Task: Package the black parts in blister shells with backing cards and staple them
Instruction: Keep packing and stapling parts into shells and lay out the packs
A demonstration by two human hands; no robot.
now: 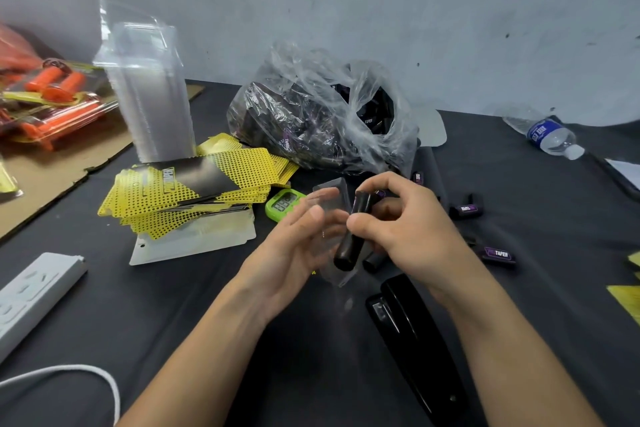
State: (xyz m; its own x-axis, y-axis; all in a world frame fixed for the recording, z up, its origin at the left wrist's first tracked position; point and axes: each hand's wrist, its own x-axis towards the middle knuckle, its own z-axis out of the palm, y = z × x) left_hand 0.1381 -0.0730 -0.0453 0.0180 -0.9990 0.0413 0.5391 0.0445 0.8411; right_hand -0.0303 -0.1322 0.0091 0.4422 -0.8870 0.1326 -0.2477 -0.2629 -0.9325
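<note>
Your dark-clothed table carries a cardboard sheet at far left, a tall stack of blister shells, and a heap of yellow backing cards beside a green timer. A clear bag of black parts sits behind. The stapler lies near you, loose black parts and a toppled water bottle to your right, a power strip to your left.

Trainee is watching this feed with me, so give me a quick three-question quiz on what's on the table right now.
1. True or false: a hand is holding the stapler.
2. The right hand holds: A a card, B a black part, C a bottle.
3. Fill in: the timer beside the cards is ____ in colour.
Key: 1 false; 2 B; 3 green.
</note>
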